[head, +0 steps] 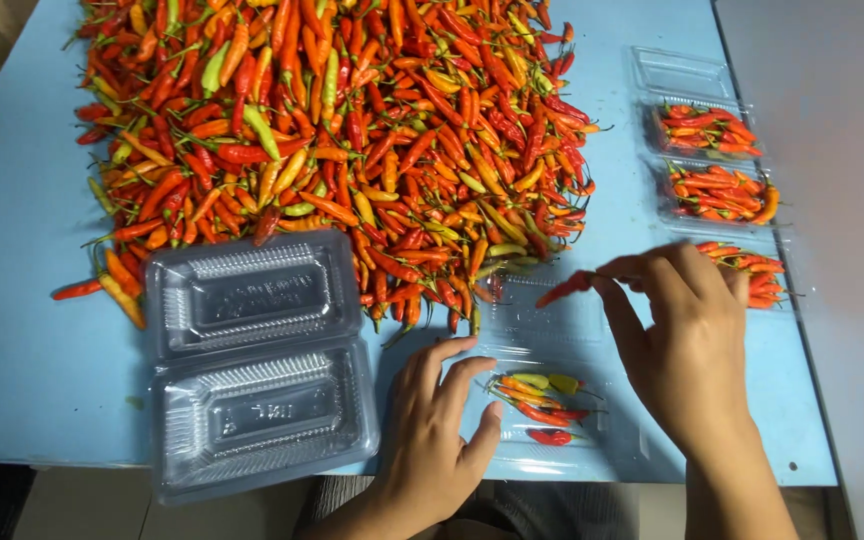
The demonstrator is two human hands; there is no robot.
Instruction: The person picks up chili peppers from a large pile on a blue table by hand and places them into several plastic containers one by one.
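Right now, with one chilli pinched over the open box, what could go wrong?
The right hand grips the red chilli only by its end, so it might drop outside the clear clamshell box. The left hand merely rests on the box edge, so it may slide. The chilli pile reaches the box lid and could spill in.

Table: light blue top | Right: pale grey surface beside the table | Light: even, soft, shadows faint
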